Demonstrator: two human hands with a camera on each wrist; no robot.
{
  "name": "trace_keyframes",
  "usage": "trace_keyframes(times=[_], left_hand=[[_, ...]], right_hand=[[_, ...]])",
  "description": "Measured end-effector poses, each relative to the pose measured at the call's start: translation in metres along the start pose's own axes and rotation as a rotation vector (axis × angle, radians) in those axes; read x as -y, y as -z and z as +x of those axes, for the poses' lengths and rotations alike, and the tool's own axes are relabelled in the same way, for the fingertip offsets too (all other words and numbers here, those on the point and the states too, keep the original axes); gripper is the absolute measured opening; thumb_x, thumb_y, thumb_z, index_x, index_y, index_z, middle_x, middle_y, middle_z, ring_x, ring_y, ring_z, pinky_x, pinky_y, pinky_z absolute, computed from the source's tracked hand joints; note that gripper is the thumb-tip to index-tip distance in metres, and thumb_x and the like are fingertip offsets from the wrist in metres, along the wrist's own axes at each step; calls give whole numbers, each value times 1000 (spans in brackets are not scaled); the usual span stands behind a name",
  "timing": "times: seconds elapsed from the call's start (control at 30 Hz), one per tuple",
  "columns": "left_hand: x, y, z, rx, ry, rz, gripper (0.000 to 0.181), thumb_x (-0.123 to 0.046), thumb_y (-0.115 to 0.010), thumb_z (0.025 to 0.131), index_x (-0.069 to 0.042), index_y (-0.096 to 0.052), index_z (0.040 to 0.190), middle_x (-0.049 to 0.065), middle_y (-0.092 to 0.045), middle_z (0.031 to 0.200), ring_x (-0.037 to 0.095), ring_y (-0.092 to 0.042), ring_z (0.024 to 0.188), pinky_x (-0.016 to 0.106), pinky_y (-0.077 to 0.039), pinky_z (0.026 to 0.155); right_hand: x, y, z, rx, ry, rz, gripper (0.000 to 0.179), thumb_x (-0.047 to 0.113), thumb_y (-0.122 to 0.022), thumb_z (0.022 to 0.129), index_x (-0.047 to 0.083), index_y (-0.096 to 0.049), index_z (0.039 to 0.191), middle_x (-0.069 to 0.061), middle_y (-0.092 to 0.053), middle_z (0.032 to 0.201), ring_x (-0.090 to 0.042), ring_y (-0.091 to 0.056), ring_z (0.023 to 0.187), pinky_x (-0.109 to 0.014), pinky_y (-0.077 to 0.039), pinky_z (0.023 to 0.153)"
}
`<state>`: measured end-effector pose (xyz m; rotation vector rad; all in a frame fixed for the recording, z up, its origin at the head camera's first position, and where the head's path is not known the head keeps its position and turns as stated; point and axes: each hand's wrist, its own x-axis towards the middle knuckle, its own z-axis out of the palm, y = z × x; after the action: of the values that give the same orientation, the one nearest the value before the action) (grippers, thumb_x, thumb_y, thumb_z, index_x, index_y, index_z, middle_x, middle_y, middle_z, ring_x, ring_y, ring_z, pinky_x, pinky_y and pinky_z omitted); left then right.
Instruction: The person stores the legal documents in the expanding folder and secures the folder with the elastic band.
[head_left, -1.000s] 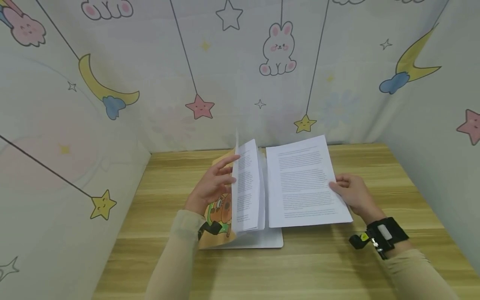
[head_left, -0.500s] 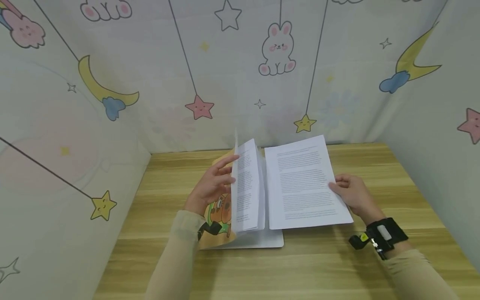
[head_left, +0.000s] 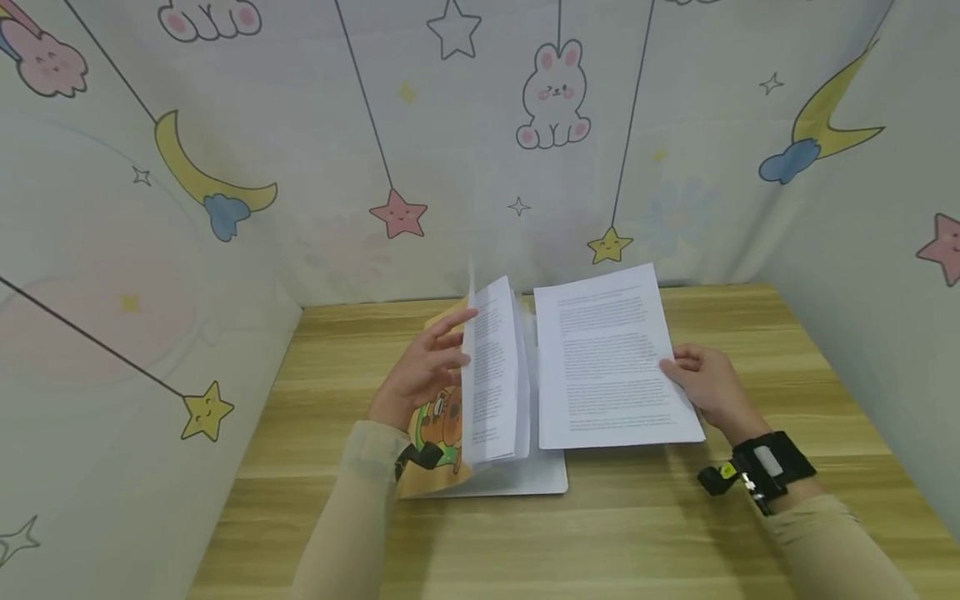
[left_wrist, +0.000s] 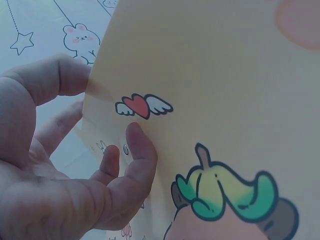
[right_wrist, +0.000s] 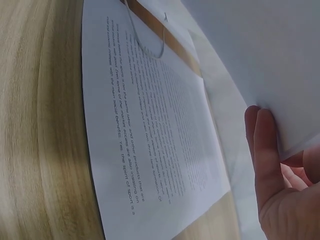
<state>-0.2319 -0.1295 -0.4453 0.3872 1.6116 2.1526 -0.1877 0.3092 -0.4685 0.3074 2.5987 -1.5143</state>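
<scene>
A cartoon-printed tan folder (head_left: pixel 435 479) stands partly opened on the table in the head view. Its cover, with a winged red heart (left_wrist: pixel 142 106), rises beside my left hand (head_left: pixel 422 375). Fingers of that hand hook around the cover's edge in the left wrist view, some on its face and some behind. Printed pages (head_left: pixel 495 375) stand inside the folder. To the right, my right hand (head_left: pixel 705 382) pinches a printed paper (head_left: pixel 607 367) by its right edge, tilted above the table. Whether it is one sheet or several, I cannot tell.
Below the raised paper, the right wrist view has another printed page (right_wrist: pixel 145 130) with a pale thin loop (right_wrist: pixel 147 52) near it. The wooden table (head_left: pixel 510 550) runs up to cartoon-printed cloth walls (head_left: pixel 480 150) at the back and sides.
The paper in my right hand has dipped slightly, then lifted a little and shifted right. My left hand and the folder have stayed nearly still.
</scene>
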Motion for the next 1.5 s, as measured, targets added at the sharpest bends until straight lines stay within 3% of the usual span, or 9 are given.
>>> trace_keyframes(times=[0.37,0.8,1.07,1.5], left_hand=[[-1,-1,2,0,9,-16,73,13,-56,94,-15,-42,161,35,-37,153,46,-47,125,41,-57,81],[-3,-5,2,1,21,-42,74,10,-57,95,-11,-37,163,36,-35,152,47,-44,126,41,-56,82],[-2,-5,3,8,15,-29,73,11,-55,95,-10,-37,162,36,-36,150,46,-45,124,42,-53,84],[-3,-5,2,-5,22,-61,72,13,-55,95,-11,-40,161,36,-39,147,41,-49,120,38,-55,80]], right_hand=[[2,-2,2,-77,-17,1,46,23,-59,108,-6,-55,143,-26,-67,123,-19,-69,88,-26,-58,69],[2,-4,-5,-2,5,10,38,23,-61,107,-6,-58,132,-27,-70,120,-19,-71,86,-29,-59,70],[4,-2,-6,-49,2,22,41,22,-59,108,-7,-58,136,-27,-68,121,-16,-70,84,-27,-58,68],[0,-3,-6,-55,18,46,45,22,-60,108,-8,-55,141,-29,-67,124,-13,-71,85,-27,-59,69]])
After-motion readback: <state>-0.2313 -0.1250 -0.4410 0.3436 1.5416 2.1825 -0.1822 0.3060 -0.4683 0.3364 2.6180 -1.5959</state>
